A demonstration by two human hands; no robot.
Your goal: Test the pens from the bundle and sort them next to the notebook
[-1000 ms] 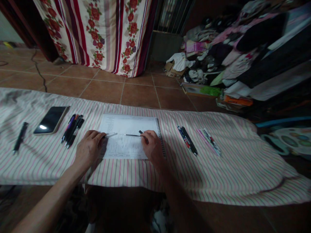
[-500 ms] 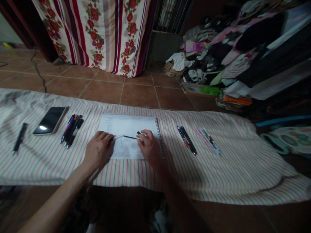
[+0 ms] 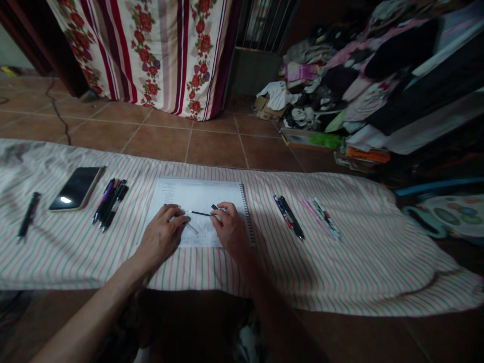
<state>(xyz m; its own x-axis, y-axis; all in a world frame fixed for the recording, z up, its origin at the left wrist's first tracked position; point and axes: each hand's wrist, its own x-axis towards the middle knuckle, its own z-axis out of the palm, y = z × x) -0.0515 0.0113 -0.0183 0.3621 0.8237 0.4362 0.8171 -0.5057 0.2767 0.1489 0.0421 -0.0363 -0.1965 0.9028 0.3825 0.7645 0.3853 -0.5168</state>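
A spiral notebook (image 3: 200, 194) lies open on a pink-striped cloth (image 3: 340, 252). My left hand (image 3: 163, 237) rests on the page, fingers curled around a clear pen barrel (image 3: 191, 229). My right hand (image 3: 230, 231) is closed on the dark end of a thin pen refill (image 3: 200, 213), whose free tip points left toward my left fingers. The two hands sit close together over the lower half of the page.
Left of the notebook lie a bunch of pens (image 3: 111, 202), a phone (image 3: 75, 188) and a single black pen (image 3: 27, 215). Right of it lie two pens (image 3: 289, 223) and more pens (image 3: 321, 217). Beyond are tiled floor, a floral curtain (image 3: 159, 50) and piled clothes (image 3: 340, 85).
My left hand has slid right along the page toward the refill's tip, carrying the clear barrel. My right hand shifted slightly left and stays pinched on the refill.
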